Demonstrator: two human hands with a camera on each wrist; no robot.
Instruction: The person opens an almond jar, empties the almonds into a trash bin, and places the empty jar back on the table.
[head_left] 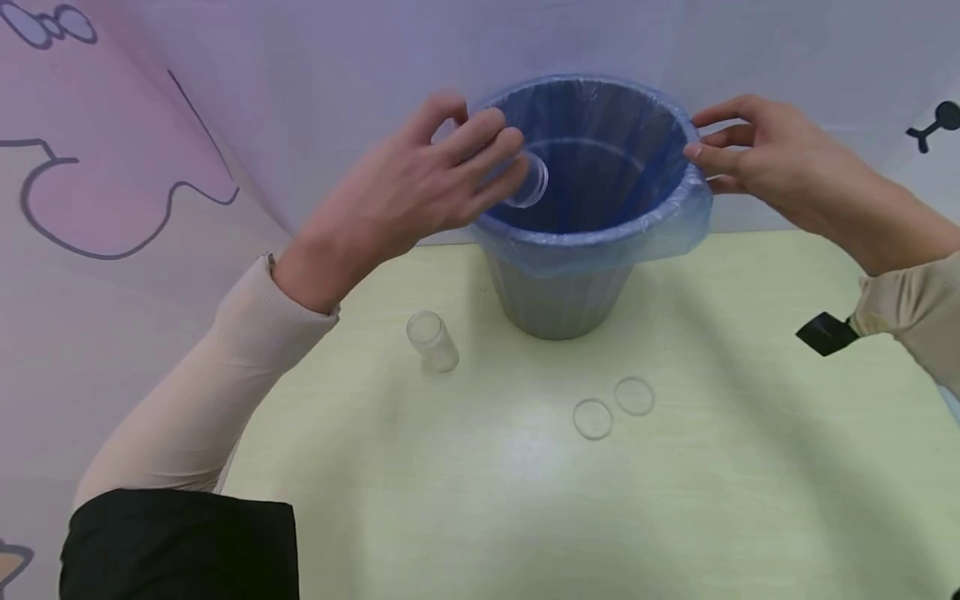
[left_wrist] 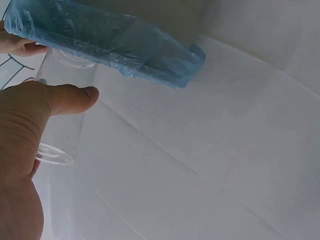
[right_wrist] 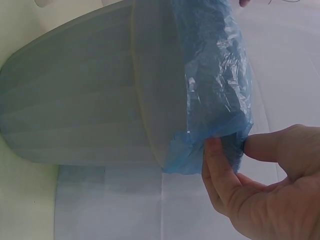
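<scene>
A grey bin (head_left: 558,287) lined with a blue plastic bag (head_left: 592,158) stands at the back of the pale green table (head_left: 525,500). My left hand (head_left: 420,187) grips a clear plastic jar (head_left: 528,179) and holds it tilted over the bin's left rim; in the left wrist view the jar (left_wrist: 62,117) lies under my thumb. My right hand (head_left: 765,158) pinches the folded bag edge (right_wrist: 220,120) at the bin's right rim between thumb and fingers.
A second clear jar (head_left: 432,339) lies on the table left of the bin. Two clear round lids (head_left: 592,418) (head_left: 634,396) lie in front of it. A white and pink backdrop (head_left: 112,192) closes off the back and left.
</scene>
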